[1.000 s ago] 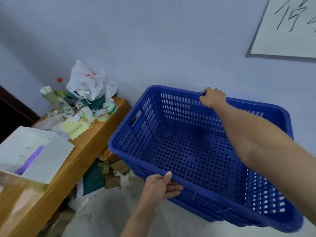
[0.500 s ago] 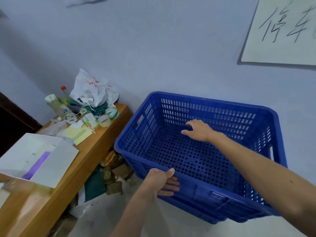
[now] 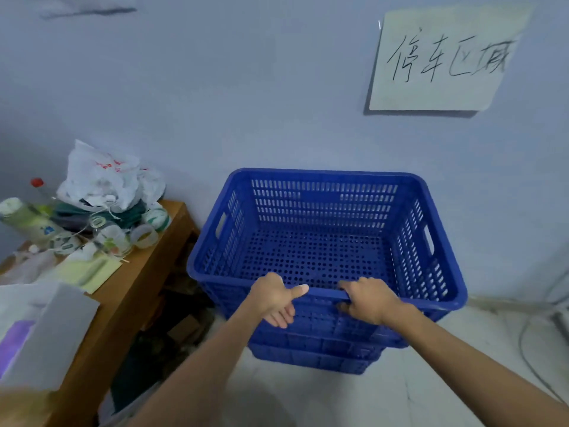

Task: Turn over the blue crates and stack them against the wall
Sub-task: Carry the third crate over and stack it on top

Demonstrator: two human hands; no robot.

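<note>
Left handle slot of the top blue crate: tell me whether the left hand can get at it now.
Probably yes. The left hand grips the near rim of the top blue crate, and the left handle slot shows unblocked on the side wall; the wooden table stands beside it, apart.

Storeroom: stacked blue crates [image 3: 323, 208], cluttered bench [image 3: 151, 269]

counter [image 3: 147, 266]: wooden, left | white plastic bag [image 3: 104, 177]: crumpled, at its far end | pale green bottle [image 3: 27, 220]: lying beside bag | tape rolls [image 3: 144, 235]: just before bag | yellow paper [image 3: 89, 269]: flat | white box [image 3: 46, 331]: near end | handwritten paper sign [image 3: 443, 60]: upper right | cable [image 3: 523, 343]: on floor [image 3: 431, 380], right
</note>
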